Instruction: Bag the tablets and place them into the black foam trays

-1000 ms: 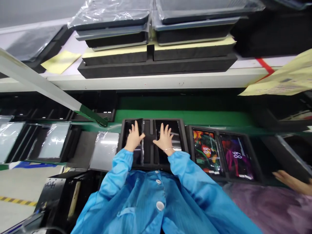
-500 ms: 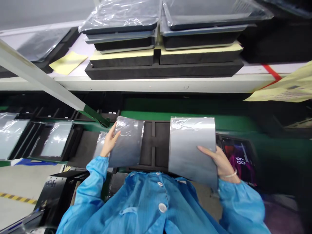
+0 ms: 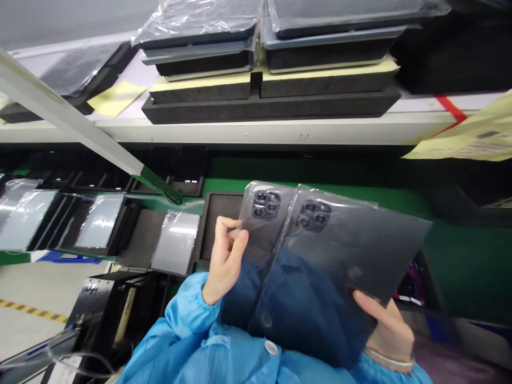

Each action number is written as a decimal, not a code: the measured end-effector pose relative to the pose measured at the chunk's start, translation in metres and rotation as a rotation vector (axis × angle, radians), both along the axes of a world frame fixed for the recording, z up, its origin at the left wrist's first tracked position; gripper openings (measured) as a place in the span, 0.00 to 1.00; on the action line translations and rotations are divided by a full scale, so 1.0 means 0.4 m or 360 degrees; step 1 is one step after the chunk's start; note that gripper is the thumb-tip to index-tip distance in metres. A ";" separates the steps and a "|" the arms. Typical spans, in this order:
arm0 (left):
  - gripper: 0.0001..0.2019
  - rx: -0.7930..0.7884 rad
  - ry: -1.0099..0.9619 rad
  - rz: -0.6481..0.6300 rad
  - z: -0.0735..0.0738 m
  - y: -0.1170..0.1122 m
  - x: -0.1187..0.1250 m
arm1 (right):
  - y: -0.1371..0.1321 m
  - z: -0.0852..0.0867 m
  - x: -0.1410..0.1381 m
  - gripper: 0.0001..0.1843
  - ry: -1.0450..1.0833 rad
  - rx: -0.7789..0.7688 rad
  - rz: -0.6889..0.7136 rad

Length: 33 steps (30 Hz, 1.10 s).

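Note:
My left hand (image 3: pixel 224 261) pinches the left edge of a dark tablet (image 3: pixel 260 234) wrapped in clear film. My right hand (image 3: pixel 389 328) grips the lower right part of a second film-wrapped tablet (image 3: pixel 320 277), its thumb lying across the surface. Both tablets show their backs, each with a camera cluster near the top left. Tilted in front of my blue coat, they overlap: the right one covers part of the left one. Behind my left hand is a dark foam tray (image 3: pixel 218 205), partly hidden by the tablets.
A film-wrapped tablet (image 3: pixel 176 242) lies in a tray to the left, with more trayed tablets (image 3: pixel 100 221) beyond. A slanted post (image 3: pixel 100 144) crosses the left side. Above runs a shelf (image 3: pixel 240 130) with stacked, wrapped tablets (image 3: pixel 200 26). A partly hidden tablet (image 3: pixel 412 282) lies at right.
My hands have come together toward the right, bringing the two tablets from apart to overlapping. Their pale faces showed before; now their dark backs with cameras do.

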<state>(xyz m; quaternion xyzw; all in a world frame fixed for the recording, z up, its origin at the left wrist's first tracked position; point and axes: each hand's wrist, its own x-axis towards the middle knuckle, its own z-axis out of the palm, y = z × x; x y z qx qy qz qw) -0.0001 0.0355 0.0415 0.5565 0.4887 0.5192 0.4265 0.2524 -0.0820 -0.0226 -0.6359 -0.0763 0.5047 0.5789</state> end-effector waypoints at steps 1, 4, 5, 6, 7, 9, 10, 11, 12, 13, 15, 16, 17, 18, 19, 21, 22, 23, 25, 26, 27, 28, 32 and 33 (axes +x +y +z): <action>0.12 0.0097 0.0144 0.0012 0.009 -0.002 0.000 | -0.012 0.010 -0.005 0.27 -0.0047 0.0000 -0.0035; 0.12 0.0445 0.0698 -0.0040 0.043 0.000 -0.006 | -0.034 0.030 -0.011 0.25 -0.0200 -0.0008 -0.0053; 0.13 0.0579 0.0896 -0.0061 0.055 0.002 -0.007 | -0.036 0.034 -0.010 0.24 -0.0230 -0.0015 -0.0048; 0.14 0.0722 0.1079 -0.0057 0.067 0.003 -0.008 | -0.037 0.037 -0.009 0.23 -0.0243 -0.0022 -0.0048; 0.14 0.0865 0.1234 -0.0031 0.077 0.004 -0.009 | -0.037 0.040 -0.007 0.23 -0.0249 -0.0022 -0.0060; 0.12 0.1109 0.1450 0.0059 0.095 0.004 -0.007 | -0.034 0.044 -0.008 0.23 -0.0252 -0.0011 -0.0102; 0.11 0.1201 0.1534 0.0098 0.103 0.002 -0.006 | -0.032 0.048 -0.010 0.23 -0.0255 -0.0001 -0.0115; 0.11 0.1286 0.1614 0.0119 0.111 0.000 -0.004 | -0.030 0.051 -0.013 0.24 -0.0258 0.0008 -0.0117; 0.11 0.1379 0.1696 0.0099 0.120 -0.003 -0.002 | -0.028 0.055 -0.016 0.26 -0.0257 0.0013 -0.0107; 0.11 0.1487 0.1783 0.0023 0.129 -0.005 0.001 | -0.026 0.060 -0.020 0.28 -0.0245 0.0018 -0.0088; 0.12 0.1755 0.1880 -0.0235 0.145 -0.010 0.007 | -0.020 0.068 -0.029 0.32 -0.0210 0.0030 -0.0059; 0.12 0.1874 0.1880 -0.0371 0.151 -0.011 0.010 | -0.016 0.072 -0.034 0.34 -0.0197 0.0035 -0.0070; 0.12 0.1963 0.1853 -0.0470 0.156 -0.011 0.014 | -0.010 0.075 -0.039 0.36 -0.0187 0.0042 -0.0099; 0.12 0.2005 0.1817 -0.0506 0.158 -0.011 0.017 | -0.004 0.078 -0.044 0.37 -0.0191 0.0055 -0.0152; 0.12 0.2010 0.1782 -0.0496 0.159 -0.011 0.020 | 0.004 0.081 -0.049 0.38 -0.0199 0.0066 -0.0207; 0.12 0.1956 0.1712 -0.0435 0.158 -0.010 0.025 | 0.022 0.089 -0.059 0.37 -0.0224 0.0089 -0.0357; 0.12 0.1925 0.1666 -0.0405 0.157 -0.010 0.028 | 0.031 0.095 -0.063 0.37 -0.0225 0.0092 -0.0429; 0.11 0.1890 0.1626 -0.0389 0.155 -0.010 0.030 | 0.039 0.100 -0.068 0.37 -0.0210 0.0077 -0.0487; 0.10 0.1834 0.1561 -0.0365 0.152 -0.011 0.033 | 0.051 0.111 -0.075 0.37 -0.0150 0.0014 -0.0546; 0.10 0.1811 0.1544 -0.0344 0.150 -0.013 0.033 | 0.054 0.115 -0.077 0.36 -0.0115 -0.0016 -0.0551; 0.09 0.1791 0.1543 -0.0327 0.149 -0.014 0.034 | 0.056 0.117 -0.078 0.36 -0.0086 -0.0034 -0.0546; 0.09 0.1773 0.1544 -0.0311 0.146 -0.016 0.034 | 0.056 0.116 -0.078 0.35 -0.0082 -0.0030 -0.0555; 0.10 0.1734 0.1524 -0.0271 0.136 -0.028 0.035 | 0.048 0.098 -0.070 0.31 -0.0147 0.0090 -0.0566; 0.10 0.1723 0.1507 -0.0262 0.133 -0.031 0.035 | 0.046 0.092 -0.067 0.30 -0.0155 0.0117 -0.0543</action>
